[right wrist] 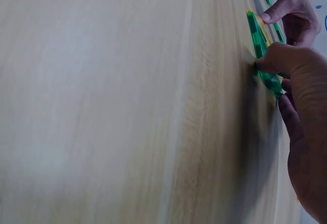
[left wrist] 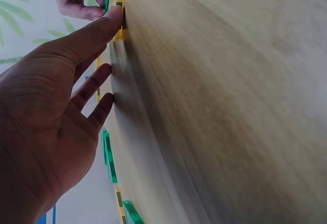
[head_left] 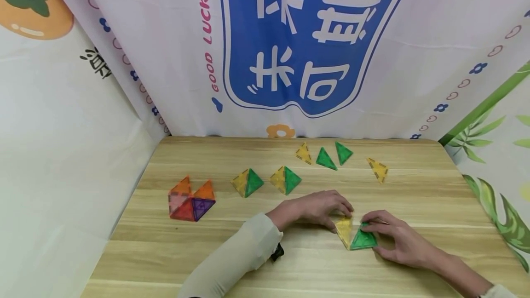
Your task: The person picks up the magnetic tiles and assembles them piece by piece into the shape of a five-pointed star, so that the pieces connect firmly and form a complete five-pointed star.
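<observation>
On the wooden table [head_left: 256,252] a yellow triangle tile [head_left: 344,230] and a green triangle tile [head_left: 363,239] lie edge to edge. My left hand [head_left: 340,220] reaches in from the left with straight fingers, and its thumb presses the yellow tile's [left wrist: 119,2] edge. My right hand [head_left: 371,239] comes from the right and pinches the green tile between a curled index finger and thumb. In the right wrist view the green tile [right wrist: 257,34] stands slightly raised off the wood under my right hand [right wrist: 271,68]. My left hand [left wrist: 110,43] shows close up in the left wrist view.
Two yellow-green tile pairs [head_left: 247,182] [head_left: 285,179] sit mid-table. Further back lie loose yellow tiles [head_left: 304,153] [head_left: 378,169] and green tiles [head_left: 325,158] [head_left: 343,152]. An orange, red and purple tile cluster [head_left: 190,199] stands at the left. Printed cloth walls close off three sides.
</observation>
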A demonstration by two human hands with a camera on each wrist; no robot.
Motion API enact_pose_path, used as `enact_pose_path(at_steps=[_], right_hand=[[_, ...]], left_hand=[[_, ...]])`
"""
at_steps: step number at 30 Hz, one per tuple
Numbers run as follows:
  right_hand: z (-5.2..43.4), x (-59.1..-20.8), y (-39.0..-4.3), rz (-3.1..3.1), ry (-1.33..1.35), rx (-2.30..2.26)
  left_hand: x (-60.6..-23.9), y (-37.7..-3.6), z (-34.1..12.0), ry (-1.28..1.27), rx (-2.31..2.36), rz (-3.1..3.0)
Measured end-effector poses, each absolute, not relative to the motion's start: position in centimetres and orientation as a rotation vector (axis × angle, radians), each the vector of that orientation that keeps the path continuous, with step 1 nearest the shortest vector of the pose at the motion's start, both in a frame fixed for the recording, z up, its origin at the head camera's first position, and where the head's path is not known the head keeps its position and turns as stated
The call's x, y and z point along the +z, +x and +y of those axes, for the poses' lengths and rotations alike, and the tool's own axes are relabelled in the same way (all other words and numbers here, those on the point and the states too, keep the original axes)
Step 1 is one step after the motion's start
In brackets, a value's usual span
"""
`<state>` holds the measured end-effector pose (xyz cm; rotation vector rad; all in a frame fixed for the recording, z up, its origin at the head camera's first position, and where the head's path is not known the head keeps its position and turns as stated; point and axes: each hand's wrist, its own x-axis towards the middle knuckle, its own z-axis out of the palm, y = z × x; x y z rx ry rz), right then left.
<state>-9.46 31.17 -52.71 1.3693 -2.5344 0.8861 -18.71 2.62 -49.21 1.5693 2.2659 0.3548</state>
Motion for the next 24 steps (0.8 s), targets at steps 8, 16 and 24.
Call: enact_pose_path(at_steps=[8,16,24], right_hand=[[30.9,-52.9,-9.5,-2.534,1.369,0.954],[30.5,-52.9,-9.4,-2.507,1.354,0.962],[31.5,-52.4,-11.1,-2.515,1.176,0.947]], left_hand=[[-49.3,-18.1,3.0,1.593,0.318,2.289],[-49.3,-17.8,2.7,1.571,0.349,2.287],[-48.9,-19.5,1.3,1.453,0.494,2.428]])
